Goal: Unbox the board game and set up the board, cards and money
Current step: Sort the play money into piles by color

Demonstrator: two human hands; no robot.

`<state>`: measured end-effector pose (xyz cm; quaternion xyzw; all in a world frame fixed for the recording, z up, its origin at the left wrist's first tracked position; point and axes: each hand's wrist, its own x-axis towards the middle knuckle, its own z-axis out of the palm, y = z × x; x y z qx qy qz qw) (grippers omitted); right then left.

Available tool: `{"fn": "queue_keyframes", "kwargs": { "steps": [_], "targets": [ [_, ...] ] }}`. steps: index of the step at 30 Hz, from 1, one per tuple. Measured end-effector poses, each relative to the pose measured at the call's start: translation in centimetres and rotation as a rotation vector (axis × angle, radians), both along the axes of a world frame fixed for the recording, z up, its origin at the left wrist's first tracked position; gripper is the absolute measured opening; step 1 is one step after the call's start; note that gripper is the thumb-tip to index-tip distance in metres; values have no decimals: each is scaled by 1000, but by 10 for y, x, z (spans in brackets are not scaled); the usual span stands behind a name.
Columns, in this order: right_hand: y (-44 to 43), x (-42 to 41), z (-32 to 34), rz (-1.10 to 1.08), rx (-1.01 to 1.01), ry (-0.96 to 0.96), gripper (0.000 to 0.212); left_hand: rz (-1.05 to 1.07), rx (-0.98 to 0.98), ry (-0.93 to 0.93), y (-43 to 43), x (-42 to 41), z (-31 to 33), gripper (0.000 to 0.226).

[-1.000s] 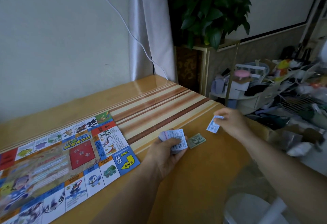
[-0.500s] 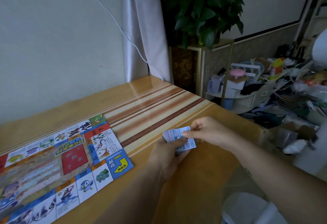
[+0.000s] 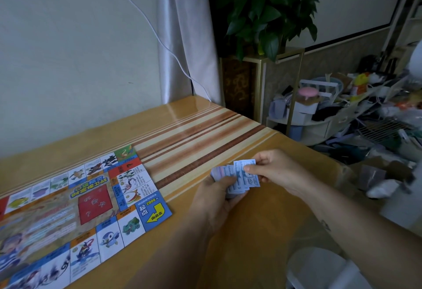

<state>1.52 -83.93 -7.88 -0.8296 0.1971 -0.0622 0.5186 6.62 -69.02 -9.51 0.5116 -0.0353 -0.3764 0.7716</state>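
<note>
Both hands meet over the right part of the table (image 3: 251, 231), close to its far edge. The left hand (image 3: 217, 199) is curled round a fanned stack of play money (image 3: 225, 172), blue-and-white notes held from below with the thumb across their lower edge. The right hand (image 3: 274, 170) pinches the top note (image 3: 252, 180) between thumb and forefinger; that note still lies on the stack and shows the figure 500. The money is off the table, held just above it.

The game board (image 3: 80, 204) lies flat and unfolded on the left part of the table, well apart from the hands. It has a rim of picture squares, a red square near the middle and a blue corner with a yellow arrow nearest the hands. Brown and cream stripes (image 3: 194, 138) run across the table between the board and the far edge.

Beyond the table stand a grey curtain (image 3: 182, 37), a white cable (image 3: 159, 37) and a leafy plant (image 3: 269, 10) on a gold-framed stand. Mixed clutter (image 3: 365, 117) fills the floor on the right.
</note>
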Motion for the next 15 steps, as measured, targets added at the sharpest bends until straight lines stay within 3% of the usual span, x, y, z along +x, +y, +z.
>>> {"fn": "queue_keyframes", "kwargs": {
  "steps": [7, 12, 15],
  "targets": [
    [1, 0, -1, 25, 94, 6, 10, 40, 117, -63, -3, 2, -2, 19],
    [-1, 0, -4, 28, 92, 16, 16, 15, 31, 18, 0, 3, 1, 14],
    [1, 1, -4, 42, 126, 26, 16, 35, 73, -23, 1, 4, 0, 14]
  ]
}}
